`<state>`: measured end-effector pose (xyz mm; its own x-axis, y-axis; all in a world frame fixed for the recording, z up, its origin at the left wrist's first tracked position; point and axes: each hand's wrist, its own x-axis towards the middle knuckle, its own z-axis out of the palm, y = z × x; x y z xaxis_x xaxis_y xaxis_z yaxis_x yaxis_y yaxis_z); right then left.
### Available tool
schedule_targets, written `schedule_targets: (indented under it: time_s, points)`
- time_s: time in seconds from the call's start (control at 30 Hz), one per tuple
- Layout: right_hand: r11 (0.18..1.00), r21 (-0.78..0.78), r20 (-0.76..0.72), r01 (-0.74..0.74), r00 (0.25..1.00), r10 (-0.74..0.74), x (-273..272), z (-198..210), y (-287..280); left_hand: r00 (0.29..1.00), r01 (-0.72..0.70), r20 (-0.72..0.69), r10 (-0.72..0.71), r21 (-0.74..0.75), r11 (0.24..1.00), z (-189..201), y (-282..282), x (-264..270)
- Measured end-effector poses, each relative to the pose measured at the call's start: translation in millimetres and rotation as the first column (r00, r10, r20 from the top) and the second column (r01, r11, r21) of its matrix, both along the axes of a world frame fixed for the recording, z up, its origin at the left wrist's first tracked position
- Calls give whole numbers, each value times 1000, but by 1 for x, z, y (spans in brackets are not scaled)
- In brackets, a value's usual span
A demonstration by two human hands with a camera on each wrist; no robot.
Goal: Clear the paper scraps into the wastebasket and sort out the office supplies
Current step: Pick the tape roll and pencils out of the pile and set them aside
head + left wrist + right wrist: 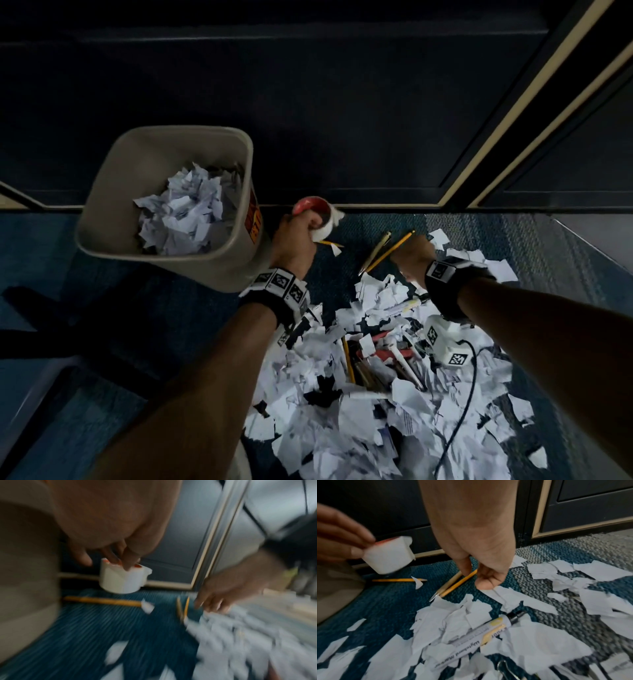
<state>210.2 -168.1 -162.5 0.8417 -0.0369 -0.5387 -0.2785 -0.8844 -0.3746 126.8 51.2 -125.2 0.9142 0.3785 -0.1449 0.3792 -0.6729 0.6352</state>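
Tape, white roll with red core (317, 219): my left hand (297, 230) gripped it, fingers curled.
Pencil, yellow wooden (459, 582): my right hand (481, 566) fingertips pinching at it.

1. Your carpet (556, 555) is rough, looped cloth, matt, in blue and grey.
2. Your paper scraps (539, 649) are thin white paper, torn and creased.
3. Your wastebasket (113, 192) looks like smooth matt beige plastic.
4. Beside the wastebasket, your tape roll (120, 580) is smooth white.
5. Your pencil (395, 580) is yellow-painted wood.
6. Your marker (471, 638) has a glossy plastic barrel.
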Motion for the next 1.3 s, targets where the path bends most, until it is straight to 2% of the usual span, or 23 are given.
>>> schedule_targets:
  time_s: [0.07,0.1,0.17,0.2,0.23,0.27,0.3,0.33,0.37,0.4,0.43,0.47,0.53,0.63,0.77,0.87,0.93,1.0,1.07,1.13,1.3]
  points:
    - [999,-22,-8,-35,999,35,-4,-4,0,1000,-18,-1,18,177,984,-7,5,-8]
    - [999,8,-7,-51,999,51,-6,-5,1,1000,-22,10,20,215,976,-12,5,-14]
    - [984,70,7,-167,986,167,-8,-8,7,1000,22,-23,-18,175,984,-24,-2,-23]
    - [969,64,4,-237,971,238,-6,-9,12,998,44,-60,-37,114,993,-32,-8,-27]
    - [974,64,-49,-216,974,220,-3,-9,18,995,47,-91,-42,53,997,-40,-13,-30]
    - [949,-3,-70,-315,947,314,-5,-6,23,992,36,-122,-34,7,999,-47,-17,-31]
    - [882,-101,-67,-460,888,456,-8,-3,30,989,12,-144,-16,-29,1000,-52,-20,-30]
    - [763,-215,-54,-609,788,613,-10,2,35,987,-10,-160,2,-48,999,-55,-23,-29]
    - [723,-236,-32,-650,748,663,-12,6,35,987,-23,-161,15,-51,998,-56,-26,-27]
    - [746,-202,-41,-634,767,640,-16,5,31,988,-38,-153,31,-43,998,-56,-28,-24]
    - [865,-61,-48,-497,867,495,-16,-1,27,989,-56,-137,50,-35,998,-56,-28,-22]
    - [940,97,-50,-326,942,332,-14,-4,24,990,-75,-126,71,-28,997,-55,-28,-19]
    - [942,327,-75,-79,991,109,-11,-15,19,987,-106,-120,104,-11,994,-55,-27,-16]
    - [921,384,-143,64,990,-9,-12,-18,16,986,-83,-145,81,-5,997,-57,-28,-12]
    - [927,368,-127,70,992,-25,-12,-16,14,982,-66,-175,66,8,998,-59,-31,-7]
    - [985,172,104,4,994,-22,-1,-18,-6,981,-55,-186,51,-19,998,-66,-32,-6]
    - [991,121,260,48,962,-78,9,-15,-30,979,-64,-195,54,-46,997,-71,-33,-5]
    - [995,55,328,83,940,-96,22,-16,-58,976,-81,-208,63,-79,994,-68,-34,-3]
    - [997,-79,285,-13,958,35,33,-18,-81,976,-93,-207,71,-98,991,-68,-34,-1]
    - [986,-121,250,-116,958,143,37,-22,-92,971,-132,-215,103,-124,983,-71,-32,0]
    - [979,-47,332,-197,921,202,39,-25,-90,975,-142,-189,117,-125,982,-66,-32,0]
